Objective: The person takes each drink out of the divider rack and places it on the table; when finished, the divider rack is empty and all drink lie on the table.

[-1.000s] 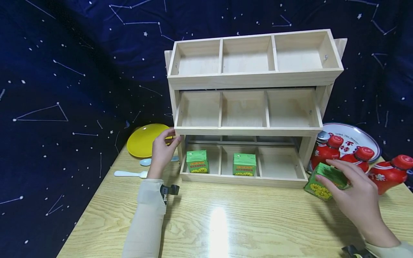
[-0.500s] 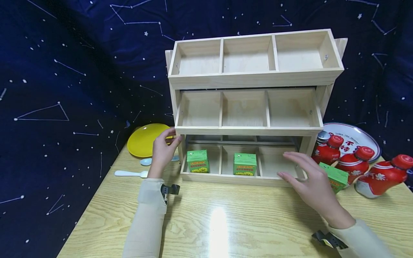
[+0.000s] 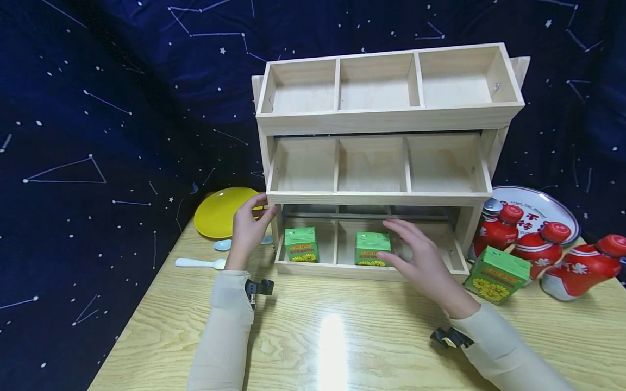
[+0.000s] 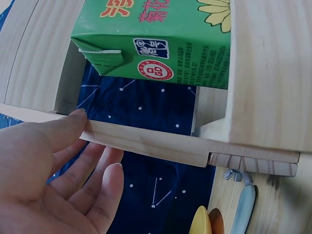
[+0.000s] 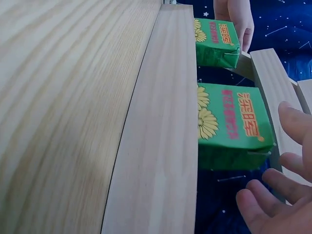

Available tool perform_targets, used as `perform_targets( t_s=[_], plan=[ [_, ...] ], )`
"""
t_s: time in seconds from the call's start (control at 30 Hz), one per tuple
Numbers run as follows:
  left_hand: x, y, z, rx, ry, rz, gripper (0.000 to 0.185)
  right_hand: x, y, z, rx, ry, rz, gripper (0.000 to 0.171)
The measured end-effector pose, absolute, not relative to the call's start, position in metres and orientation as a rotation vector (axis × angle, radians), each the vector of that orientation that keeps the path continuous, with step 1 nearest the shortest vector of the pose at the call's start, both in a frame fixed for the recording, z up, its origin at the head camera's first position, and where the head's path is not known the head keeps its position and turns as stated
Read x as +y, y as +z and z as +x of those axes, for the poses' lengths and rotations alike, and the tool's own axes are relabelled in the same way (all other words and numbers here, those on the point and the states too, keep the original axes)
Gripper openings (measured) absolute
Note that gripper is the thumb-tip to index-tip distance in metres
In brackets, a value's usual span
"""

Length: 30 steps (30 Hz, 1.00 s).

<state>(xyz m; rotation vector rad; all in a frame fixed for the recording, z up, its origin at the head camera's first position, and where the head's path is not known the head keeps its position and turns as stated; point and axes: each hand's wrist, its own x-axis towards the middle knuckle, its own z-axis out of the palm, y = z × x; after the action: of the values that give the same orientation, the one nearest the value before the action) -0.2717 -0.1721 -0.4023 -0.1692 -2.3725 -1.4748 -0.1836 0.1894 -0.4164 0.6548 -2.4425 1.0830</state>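
Hands first: left hand (image 3: 248, 231) rests with straight fingers against the left post of the wooden rack (image 3: 386, 120), steadying it; right hand (image 3: 421, 259) hangs spread and holding nothing at the bottom tier, fingertips just beside the middle green carton (image 3: 372, 248). That carton stands upright in the centre compartment; a second green carton (image 3: 300, 244) stands in the left one; the right compartment shows bare wood. A third green carton (image 3: 496, 273) sits tilted on the worktop (image 3: 337, 336), just right of the rack and apart from both hands. Judgement: any adjustment to the middle carton should be a light push with flat fingers, sunflower face kept forward, while the left hand braces the frame so it does not slide. Writing: cartons carry yellow and red Chinese characters above sunflowers, plus a red round seal in the left wrist view; not legible enough to transcribe. Red bottles (image 3: 543, 245) beside a printed plate (image 3: 538, 206) bear white marks, unreadable.
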Motion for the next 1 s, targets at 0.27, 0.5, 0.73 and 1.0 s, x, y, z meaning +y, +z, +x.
perform_targets(
  t_s=[0.27, 0.5, 0.73, 1.0],
  plan=[
    [-0.171, -0.401, -0.271, -2.391, -1.472, -0.154, 0.038, 0.175, -0.424, -0.196, -2.594, 1.196, 0.609, 0.061],
    [-0.171, -0.401, -0.270, -2.399, -1.468, -0.131, 0.038, 0.172, -0.427, -0.198, -2.609, 1.239, 0.587, 0.049],
    [-0.170, -0.401, -0.270, -2.404, -1.469, -0.133, 0.039, 0.175, -0.422, -0.192, -2.540, 1.200, 0.583, 0.047],
    [-0.171, -0.402, -0.270, -2.402, -1.468, -0.130, 0.038, 0.183, -0.401, -0.181, -2.350, 1.131, 0.624, 0.053]
  ],
)
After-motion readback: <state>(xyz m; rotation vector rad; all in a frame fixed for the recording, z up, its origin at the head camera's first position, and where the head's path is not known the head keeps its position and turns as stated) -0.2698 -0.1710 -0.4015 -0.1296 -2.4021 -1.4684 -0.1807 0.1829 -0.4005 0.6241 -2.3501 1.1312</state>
